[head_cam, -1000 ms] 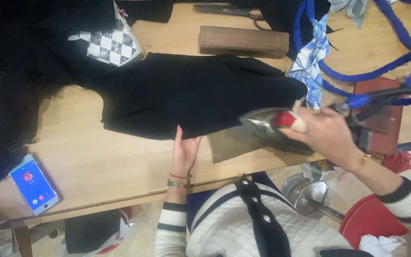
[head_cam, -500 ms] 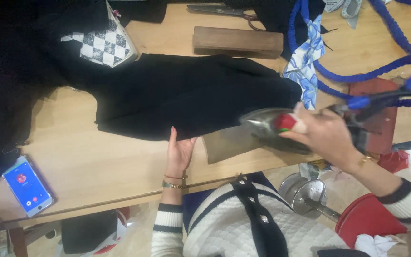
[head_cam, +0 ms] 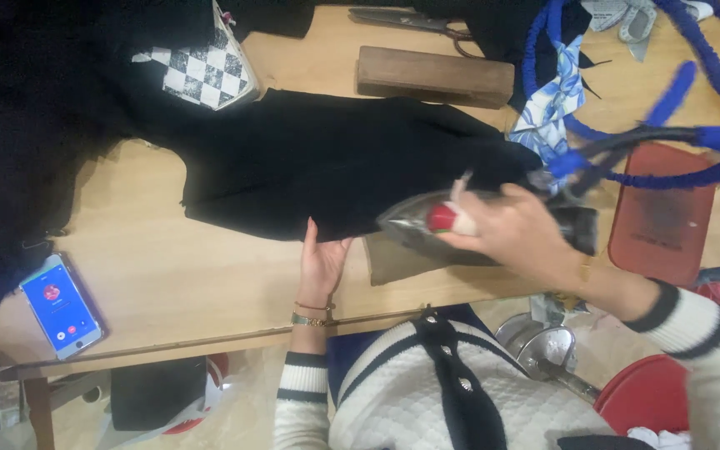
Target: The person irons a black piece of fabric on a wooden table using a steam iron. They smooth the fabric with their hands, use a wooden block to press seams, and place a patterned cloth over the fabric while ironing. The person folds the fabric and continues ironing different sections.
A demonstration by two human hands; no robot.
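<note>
A black garment (head_cam: 327,167) lies spread across the wooden table (head_cam: 168,283). My left hand (head_cam: 322,262) rests flat on the table at the garment's near edge, fingers on the black cloth. My right hand (head_cam: 514,233) grips the handle of a silver clothes iron (head_cam: 418,223) with a red knob. The iron sits over the garment's right end, next to a grey pressing cloth (head_cam: 402,262). A dark cord wrapped in blue runs from the iron toward the right.
A phone with a lit blue screen (head_cam: 60,307) lies at the table's left front. A wooden block (head_cam: 435,77), scissors (head_cam: 410,18), checkered fabric (head_cam: 202,71), blue rope (head_cam: 702,158) and a red-brown mat (head_cam: 664,217) occupy the back and right. A red tub (head_cam: 639,404) stands on the floor.
The view has shifted slightly. My right hand has moved the iron a little leftward over the garment's end. My left hand stays pressed at the garment's near edge.
</note>
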